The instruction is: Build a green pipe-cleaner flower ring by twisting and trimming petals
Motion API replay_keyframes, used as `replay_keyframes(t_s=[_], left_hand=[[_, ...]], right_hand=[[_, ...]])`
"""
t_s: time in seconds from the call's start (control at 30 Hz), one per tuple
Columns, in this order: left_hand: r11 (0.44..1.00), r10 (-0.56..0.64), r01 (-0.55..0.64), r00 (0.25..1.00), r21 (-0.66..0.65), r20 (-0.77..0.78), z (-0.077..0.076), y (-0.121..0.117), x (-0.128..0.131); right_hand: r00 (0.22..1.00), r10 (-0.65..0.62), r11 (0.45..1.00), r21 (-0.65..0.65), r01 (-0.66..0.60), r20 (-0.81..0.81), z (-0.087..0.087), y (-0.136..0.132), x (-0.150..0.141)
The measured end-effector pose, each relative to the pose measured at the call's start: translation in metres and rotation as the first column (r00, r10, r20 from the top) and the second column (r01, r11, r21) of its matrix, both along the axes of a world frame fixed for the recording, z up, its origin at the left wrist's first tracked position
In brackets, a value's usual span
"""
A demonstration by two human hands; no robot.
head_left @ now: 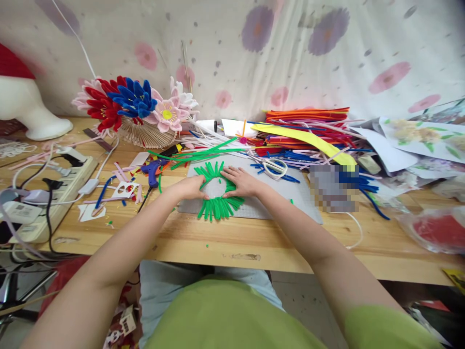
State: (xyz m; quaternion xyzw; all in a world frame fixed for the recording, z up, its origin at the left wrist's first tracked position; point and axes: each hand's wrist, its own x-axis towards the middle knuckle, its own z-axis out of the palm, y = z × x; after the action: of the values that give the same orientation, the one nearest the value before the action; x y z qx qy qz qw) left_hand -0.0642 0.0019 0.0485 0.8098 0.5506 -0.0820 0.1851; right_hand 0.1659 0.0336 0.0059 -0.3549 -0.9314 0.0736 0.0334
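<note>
A ring of bright green pipe cleaner pieces point(217, 208) lies on a grey cutting mat point(254, 209), its looped ends fanning outward around a round pale centre. My left hand point(192, 188) rests on the ring's left side, thumb and forefinger apart at the inner edge; its other fingers are partly hidden. Across the right side of the ring lies my right hand point(240, 181), fingers spread and flat, thumb pointing in toward the centre. Both palms face down and cover parts of the green pieces. Long green pipe cleaners point(203, 154) lie just behind the ring.
White-handled scissors point(275, 168) sit on the mat behind my right hand. A blue glue gun point(152, 170) lies left, near a power strip point(69, 194). Pipe cleaner bundles point(308, 116) and a yellow strip point(308, 139) are heaped behind. Fuzzy flowers point(134, 99) stand back left.
</note>
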Motion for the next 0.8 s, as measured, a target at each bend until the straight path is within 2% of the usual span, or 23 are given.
replay_keyframes(t_s=[0.1, 0.2, 0.3, 0.37, 0.43, 0.6, 0.7, 0.8], left_hand=[[1.0, 0.027, -0.027, 1.0, 0.012, 0.007, -0.005, -0.004, 0.0], [0.99, 0.124, -0.123, 0.992, 0.067, -0.008, -0.008, -0.008, 0.004], [0.956, 0.243, -0.241, 0.97, 0.166, 0.008, -0.009, -0.009, 0.012], [0.911, 0.341, -0.347, 0.938, 0.224, 0.068, -0.011, -0.007, 0.016], [0.86, 0.425, -0.45, 0.893, 0.243, 0.147, -0.014, -0.001, 0.019], [0.707, 0.574, -0.661, 0.744, 0.252, 0.341, -0.021, 0.015, 0.02], [0.634, 0.627, -0.737, 0.668, 0.236, 0.401, -0.028, 0.016, 0.024], [0.619, 0.581, -0.735, 0.666, 0.277, 0.469, -0.036, 0.01, 0.027]], right_hand=[[0.999, -0.039, 0.998, 0.049, 0.039, -0.02, -0.01, -0.005, -0.001], [0.998, -0.043, 0.996, 0.082, 0.046, -0.036, -0.018, -0.009, -0.003], [0.997, -0.034, 0.996, 0.08, 0.039, -0.062, -0.021, -0.009, -0.003], [0.992, -0.048, 0.995, 0.083, 0.058, -0.121, -0.02, -0.006, -0.001], [0.966, -0.109, 0.986, 0.094, 0.134, -0.233, -0.016, -0.001, 0.002], [0.786, -0.304, 0.907, 0.09, 0.412, -0.538, -0.014, 0.016, 0.017], [0.762, -0.349, 0.884, 0.078, 0.461, -0.546, -0.024, 0.02, 0.025], [0.798, -0.347, 0.899, 0.066, 0.432, -0.494, -0.035, 0.02, 0.029]])
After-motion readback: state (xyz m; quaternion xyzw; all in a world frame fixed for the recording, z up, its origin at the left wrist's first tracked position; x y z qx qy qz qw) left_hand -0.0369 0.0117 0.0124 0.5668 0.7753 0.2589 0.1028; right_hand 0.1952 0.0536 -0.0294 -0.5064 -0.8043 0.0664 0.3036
